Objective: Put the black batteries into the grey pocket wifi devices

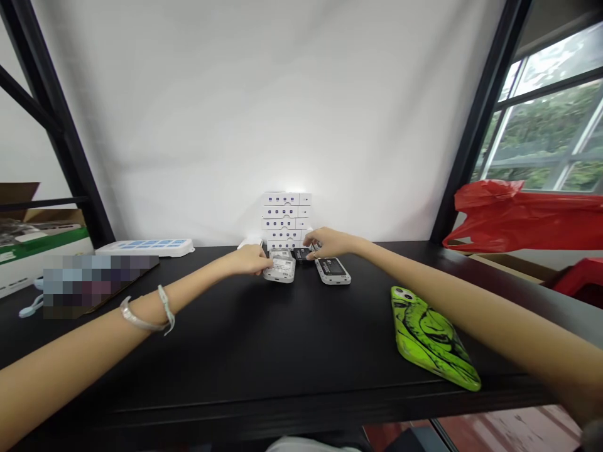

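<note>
Both my arms reach far across a black table (264, 351). My left hand (249, 258) rests with curled fingers on a small white device (281, 269) lying flat. My right hand (327, 242) pinches a small black part (301, 254) just beside it. A second white device with a dark face (333, 270) lies right of the first, under my right hand. A stack of small white boxes (285, 220) stands against the wall just behind both hands.
A phone in a bright green case (431, 339) lies face down near the table's right front edge. A white tray with blue squares (148, 247) sits at the back left. A red plastic bag (518, 213) hangs at right by a window. Cardboard boxes (28, 232) stand far left.
</note>
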### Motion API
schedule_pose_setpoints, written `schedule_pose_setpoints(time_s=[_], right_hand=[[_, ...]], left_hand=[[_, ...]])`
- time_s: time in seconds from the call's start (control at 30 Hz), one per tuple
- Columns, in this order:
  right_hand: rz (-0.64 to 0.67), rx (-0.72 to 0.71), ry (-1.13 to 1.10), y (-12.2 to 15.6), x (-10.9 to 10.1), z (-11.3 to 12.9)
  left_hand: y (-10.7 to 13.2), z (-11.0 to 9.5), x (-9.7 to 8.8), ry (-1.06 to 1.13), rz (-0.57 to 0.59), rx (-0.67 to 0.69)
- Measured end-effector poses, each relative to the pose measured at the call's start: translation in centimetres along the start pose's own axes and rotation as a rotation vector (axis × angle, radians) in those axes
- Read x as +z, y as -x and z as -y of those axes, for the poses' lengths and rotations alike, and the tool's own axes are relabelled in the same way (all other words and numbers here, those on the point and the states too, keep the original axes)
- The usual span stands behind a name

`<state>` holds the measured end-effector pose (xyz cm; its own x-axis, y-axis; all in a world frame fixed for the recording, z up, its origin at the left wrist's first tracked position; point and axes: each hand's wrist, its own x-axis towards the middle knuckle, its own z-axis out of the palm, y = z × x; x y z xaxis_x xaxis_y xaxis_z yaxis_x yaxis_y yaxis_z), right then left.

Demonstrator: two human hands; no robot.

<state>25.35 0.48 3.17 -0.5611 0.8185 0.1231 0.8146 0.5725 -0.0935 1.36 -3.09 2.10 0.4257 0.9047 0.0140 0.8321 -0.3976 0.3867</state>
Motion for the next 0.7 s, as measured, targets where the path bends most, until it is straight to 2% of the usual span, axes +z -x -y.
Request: schedule_pose_setpoints(time_s=[0.1, 0.17, 0.27, 0.3, 0.37, 0.43, 0.53, 0.63, 0.7], right_hand=[[0.18, 0.049, 0.03, -2.4, -0.4, 0.2], [0.248, 0.08, 0.029, -3.3, -0.5, 0.2], [0.276, 0.091, 0.024, -3.9, -0.4, 0.2], [0.281, 0.092, 0.024, -3.9, -0.4, 0.1], [0.288, 0.094, 0.022, -3.8, -0.2, 0.0], [0.299, 0.095, 0.018, -3.6, -0.2, -0.1], [0.303, 0.104, 0.012, -3.5, -0.3, -0.1], [0.297, 0.118, 0.006, -3.4, -0.2, 0.1], [0.309, 0.124, 0.002, -3.2, -0.1, 0.4]], left_hand=[[2.0, -1.0, 1.1, 0.007, 0.036, 0.043], [2.9, -1.6, 1.7, 0.005, 0.092, 0.077], [3.8, -2.3, 1.8, -0.04, 0.214, 0.117], [4.1, -2.4, 1.7, -0.064, 0.212, 0.12], [4.5, -2.4, 1.3, -0.092, 0.137, 0.141], [4.8, -2.2, 1.1, -0.065, 0.066, 0.233], [5.0, -1.8, 1.3, 0.034, 0.129, 0.39], [4.9, -1.4, 2.0, 0.122, 0.19, 0.395], [4.9, -1.3, 2.6, 0.152, 0.156, 0.378]])
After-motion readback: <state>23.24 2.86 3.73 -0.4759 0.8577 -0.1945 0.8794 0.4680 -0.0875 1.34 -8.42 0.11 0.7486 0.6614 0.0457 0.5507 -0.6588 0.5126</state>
